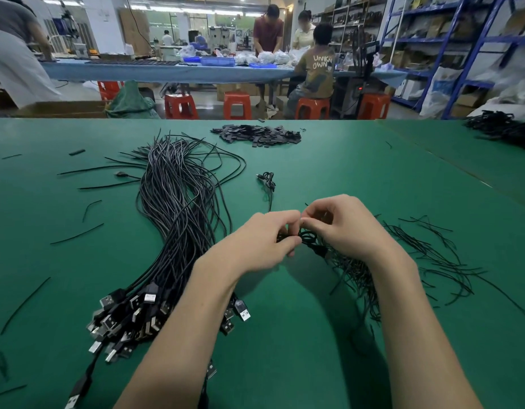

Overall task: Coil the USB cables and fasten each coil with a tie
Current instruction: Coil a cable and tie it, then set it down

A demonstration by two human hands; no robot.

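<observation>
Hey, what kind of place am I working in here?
Most likely a small cable assembly and packing workshop: a bundle of USB cables on a green work table, other workers at a long bench, and blue stock shelving.

Blue shelving [473, 39], red stools [237, 105], worktable [167, 72]

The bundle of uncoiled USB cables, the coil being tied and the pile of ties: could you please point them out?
bundle of uncoiled USB cables [178, 208]: head view, mid-bundle strands.
coil [307, 237]: head view, loops between both hands.
pile of ties [358, 270]: head view, dense middle.
</observation>
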